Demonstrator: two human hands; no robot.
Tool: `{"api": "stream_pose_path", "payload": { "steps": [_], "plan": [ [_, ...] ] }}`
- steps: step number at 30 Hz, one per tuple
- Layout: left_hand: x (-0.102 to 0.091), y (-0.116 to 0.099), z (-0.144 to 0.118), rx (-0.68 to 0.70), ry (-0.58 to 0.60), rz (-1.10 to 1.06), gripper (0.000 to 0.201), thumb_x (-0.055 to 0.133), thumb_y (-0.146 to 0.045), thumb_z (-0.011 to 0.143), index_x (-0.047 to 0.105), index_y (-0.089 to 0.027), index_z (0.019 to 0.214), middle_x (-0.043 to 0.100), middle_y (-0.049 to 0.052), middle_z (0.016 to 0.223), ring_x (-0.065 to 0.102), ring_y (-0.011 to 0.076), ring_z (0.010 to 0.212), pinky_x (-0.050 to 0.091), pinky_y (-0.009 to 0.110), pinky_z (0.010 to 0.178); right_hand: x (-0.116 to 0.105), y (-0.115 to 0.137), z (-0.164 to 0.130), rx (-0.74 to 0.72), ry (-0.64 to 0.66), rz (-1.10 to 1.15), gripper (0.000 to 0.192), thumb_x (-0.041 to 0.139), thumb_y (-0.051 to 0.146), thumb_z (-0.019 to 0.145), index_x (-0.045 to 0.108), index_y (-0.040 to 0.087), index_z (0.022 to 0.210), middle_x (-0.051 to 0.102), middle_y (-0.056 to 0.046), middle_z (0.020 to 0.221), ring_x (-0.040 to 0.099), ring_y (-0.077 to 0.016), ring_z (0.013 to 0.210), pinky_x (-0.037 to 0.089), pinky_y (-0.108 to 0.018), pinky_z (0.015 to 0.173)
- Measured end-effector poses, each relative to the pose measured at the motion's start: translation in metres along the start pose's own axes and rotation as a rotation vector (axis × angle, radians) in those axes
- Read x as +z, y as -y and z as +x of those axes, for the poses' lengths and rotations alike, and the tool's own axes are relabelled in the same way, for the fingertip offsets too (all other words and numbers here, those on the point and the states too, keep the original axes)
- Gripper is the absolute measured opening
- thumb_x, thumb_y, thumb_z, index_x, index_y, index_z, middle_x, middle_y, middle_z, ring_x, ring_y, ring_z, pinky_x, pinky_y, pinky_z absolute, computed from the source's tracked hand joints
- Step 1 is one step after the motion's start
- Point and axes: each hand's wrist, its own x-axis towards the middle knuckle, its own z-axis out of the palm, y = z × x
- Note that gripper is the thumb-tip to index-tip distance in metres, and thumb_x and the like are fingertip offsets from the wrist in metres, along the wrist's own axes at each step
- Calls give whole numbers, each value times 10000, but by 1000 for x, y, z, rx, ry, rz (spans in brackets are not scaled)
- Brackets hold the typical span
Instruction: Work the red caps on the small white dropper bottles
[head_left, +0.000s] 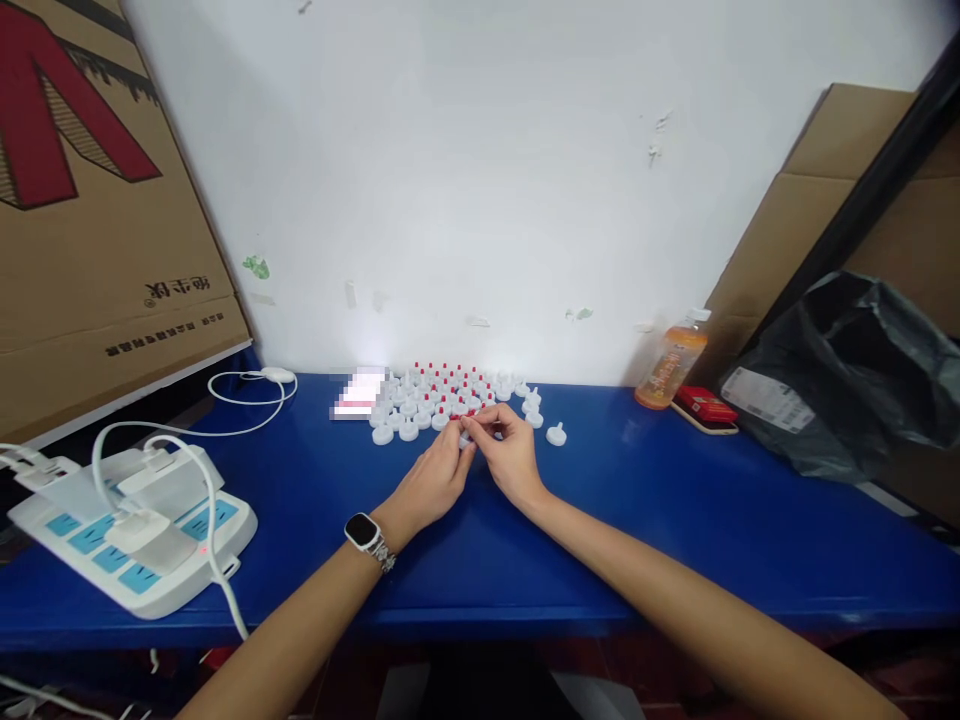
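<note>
I pinch one small white cap between the fingers of my left hand and my right hand, fingertips closed on it, just in front of the cluster of white caps with red tips on the blue desk. One lone cap sits to the right; a white power strip lies far left and an orange bottle stands far right.

Bare forearms, no sleeves; a dark-faced smartwatch with pale band on the left wrist.
</note>
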Motion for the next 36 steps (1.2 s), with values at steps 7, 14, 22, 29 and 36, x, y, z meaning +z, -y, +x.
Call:
{"api": "stream_pose_path", "payload": {
  "steps": [7,14,22,29,36],
  "plan": [
    [4,3,-4,-13,-84,-32,548,339,-359,1012,190,-129,1486,368,226,1512,387,279,1412,338,481,1147,4,1,-3,69,16,106,207,701,393,804,644,196,779,608,-7,775,528,-138,681,432,-278,649],
    [-8,-4,-2,21,-70,83,514,432,-400,980,317,-171,1425,596,148,1256,581,265,1188,467,426,989,-3,1,17,281,147,277,242,736,316,694,537,199,765,573,49,614,508,-111,557,388,-242,564],
    [-50,20,4,-148,-389,386,152,494,-302,918,599,-199,957,595,54,967,603,213,896,474,348,823,-10,-5,39,136,200,28,140,663,272,741,580,186,814,602,24,656,550,-123,596,423,-255,594],
    [-49,33,0,-272,-276,610,253,513,-274,916,624,-164,1115,588,110,1073,576,277,1042,443,400,876,24,2,34,-67,537,-291,39,586,163,800,612,186,816,635,12,707,566,-115,627,424,-231,605],
    [-52,36,-1,-228,-267,586,188,504,-242,922,672,-188,988,597,91,1014,571,264,1005,441,393,865,33,-8,45,-247,610,-608,101,578,100,814,625,184,847,661,-12,755,584,-144,736,396,-250,690]
  ]
}}
